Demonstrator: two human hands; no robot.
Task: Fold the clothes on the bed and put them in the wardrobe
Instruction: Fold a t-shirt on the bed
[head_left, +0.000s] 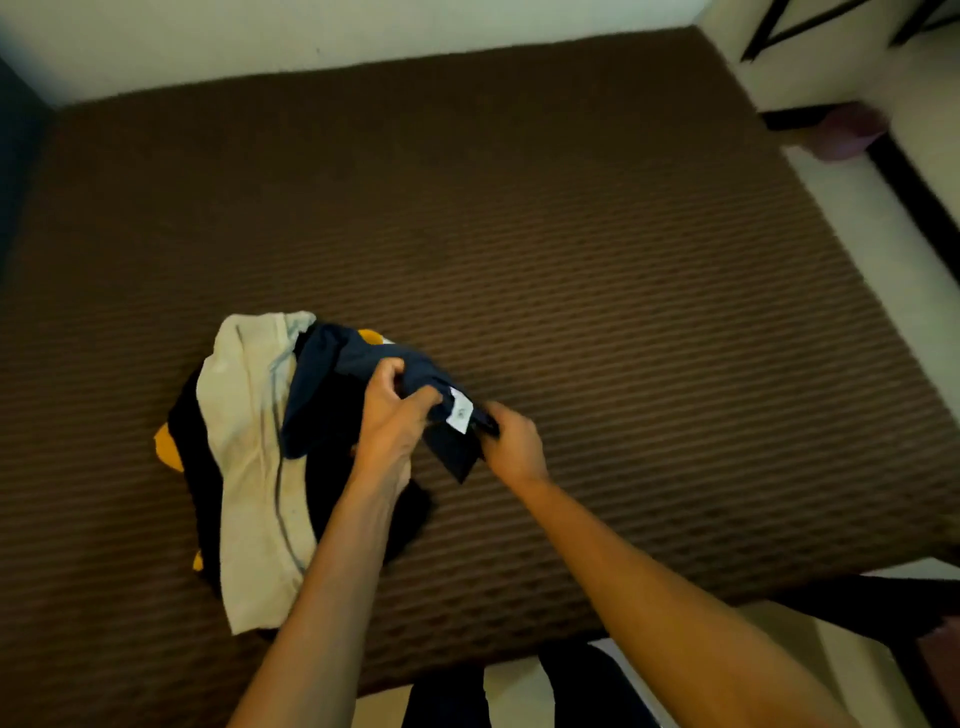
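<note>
Both pinching the navy garment (358, 364) by its white tag (460, 410), left hand (387, 415) and right hand (511, 444) curled tight on the cloth, over a messy pile with a cream shirt (254, 457) near the bed's (571, 234) front edge, toward its left corner.

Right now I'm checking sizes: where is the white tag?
In the head view, the white tag hangs from the navy garment, between the left hand and right hand, right of the clothes pile.
</note>
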